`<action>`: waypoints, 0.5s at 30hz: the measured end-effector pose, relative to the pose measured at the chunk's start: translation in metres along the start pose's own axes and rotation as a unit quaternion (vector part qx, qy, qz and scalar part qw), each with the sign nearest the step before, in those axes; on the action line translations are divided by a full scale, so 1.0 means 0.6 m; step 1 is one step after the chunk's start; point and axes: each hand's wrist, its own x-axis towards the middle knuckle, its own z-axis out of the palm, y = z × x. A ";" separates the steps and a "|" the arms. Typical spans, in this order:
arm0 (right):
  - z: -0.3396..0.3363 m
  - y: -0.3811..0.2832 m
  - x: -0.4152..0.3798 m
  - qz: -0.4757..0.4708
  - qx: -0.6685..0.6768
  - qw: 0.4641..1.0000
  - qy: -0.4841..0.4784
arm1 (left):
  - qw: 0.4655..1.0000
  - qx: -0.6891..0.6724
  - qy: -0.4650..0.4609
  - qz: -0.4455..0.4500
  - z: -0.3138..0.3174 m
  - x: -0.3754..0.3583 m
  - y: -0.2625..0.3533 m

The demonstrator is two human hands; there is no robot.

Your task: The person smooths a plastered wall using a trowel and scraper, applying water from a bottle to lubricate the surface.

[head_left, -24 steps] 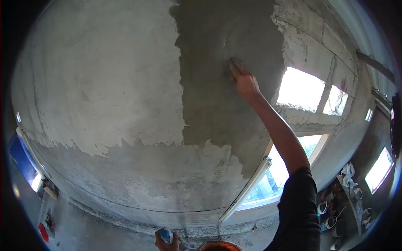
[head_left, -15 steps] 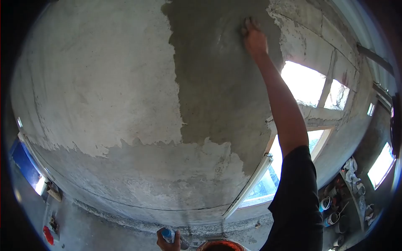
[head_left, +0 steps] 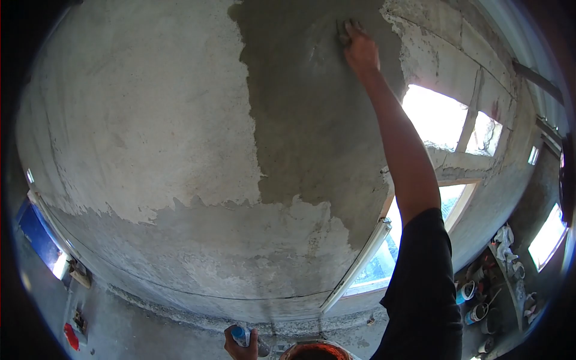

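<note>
My right hand (head_left: 361,49) reaches high on the wall (head_left: 162,108), its fingers closed on a thin, dark, flat tool (head_left: 341,33). That tool lies against a dark, damp-looking patch of plaster (head_left: 312,120), and most of it is hidden by the fingers. Low in the view, my left hand (head_left: 233,347) is wrapped around a bottle with a blue top (head_left: 240,333). Right of that hand stands a bucket with an orange inner rim (head_left: 318,346), cut off by the bottom edge.
Window openings (head_left: 435,117) sit right of the damp patch, close to my raised arm. A pale long strip (head_left: 357,267) slants beside the lower window. Several buckets (head_left: 477,313) stand at the far right, and a red object (head_left: 71,337) lies on the floor at left.
My right hand has slid slightly left and up across the damp plaster. My left hand and the bottle stay nearly where they were.
</note>
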 end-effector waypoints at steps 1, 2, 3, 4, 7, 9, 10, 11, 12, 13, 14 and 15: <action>-0.018 -0.031 -0.014 0.038 -0.010 0.992 -0.123 | 1.000 0.004 -0.002 -0.010 0.002 -0.002 -0.006; -0.048 -0.065 -0.040 0.077 -0.020 0.967 -0.243 | 1.000 0.008 -0.005 -0.018 0.001 -0.002 -0.010; -0.037 -0.061 -0.087 0.006 -0.025 0.963 -0.270 | 1.000 0.007 -0.006 -0.018 -0.001 -0.002 -0.011; -0.011 -0.049 -0.145 -0.067 -0.031 0.953 -0.294 | 1.000 0.003 -0.006 -0.005 -0.001 -0.002 -0.009; -0.012 -0.052 -0.255 -0.237 0.000 0.941 -0.244 | 1.000 0.001 -0.014 0.000 -0.003 -0.008 -0.014; -0.038 -0.064 -0.243 -0.174 0.002 0.966 -0.192 | 1.000 0.001 -0.015 -0.006 -0.003 -0.007 -0.015; -0.048 -0.066 -0.204 -0.101 0.035 0.979 -0.175 | 1.000 -0.004 -0.014 0.005 -0.005 -0.006 -0.012; -0.050 -0.063 -0.145 -0.027 0.068 0.985 -0.157 | 1.000 -0.010 -0.012 0.015 -0.005 -0.006 -0.009; -0.044 -0.060 -0.088 -0.007 0.057 0.995 -0.080 | 1.000 -0.007 -0.010 0.014 -0.006 -0.006 -0.010; -0.032 -0.054 -0.035 0.012 0.044 0.999 -0.002 | 1.000 -0.006 -0.007 0.012 -0.004 -0.006 -0.011; -0.016 -0.044 0.010 -0.009 0.014 0.999 0.039 | 1.000 -0.006 -0.004 0.010 -0.002 -0.007 -0.011; -0.009 -0.050 0.034 -0.029 -0.014 0.996 0.082 | 1.000 -0.004 0.000 0.008 -0.003 -0.008 -0.011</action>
